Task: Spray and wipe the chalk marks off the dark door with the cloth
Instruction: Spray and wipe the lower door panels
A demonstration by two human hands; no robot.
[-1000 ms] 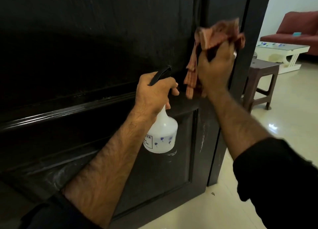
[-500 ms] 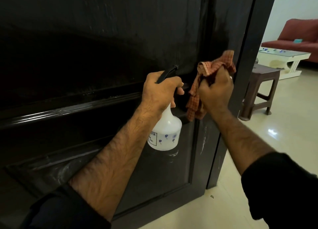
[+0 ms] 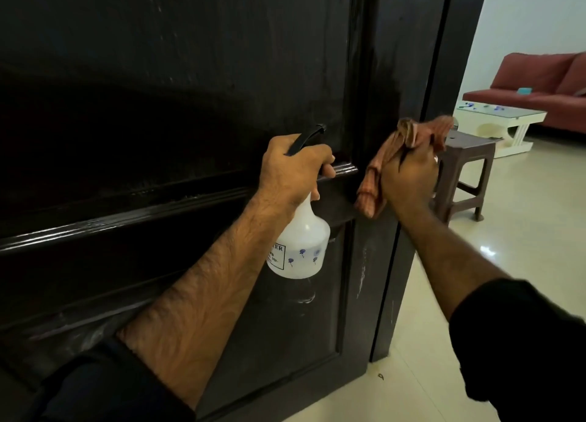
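The dark panelled door [image 3: 177, 82] fills the left and middle of the view. Faint white chalk marks [image 3: 361, 275] streak its right stile below the middle rail, and more smudges show on the lower left panel [image 3: 79, 336]. My left hand [image 3: 293, 167] grips the black trigger head of a white spray bottle [image 3: 301, 247] held close to the door. My right hand [image 3: 409, 177] holds a bunched orange checked cloth [image 3: 380, 164] against the door's right stile at the height of the middle rail.
Past the door edge [image 3: 409, 199] lies a pale tiled floor [image 3: 507, 231]. A brown plastic stool [image 3: 466, 174] stands just behind the door edge. Further back are a white low table [image 3: 501, 120] and a red sofa [image 3: 539, 85].
My right hand has wiped the cloth down the right stile from high up to the level of the middle rail. The left hand and bottle have stayed almost still.
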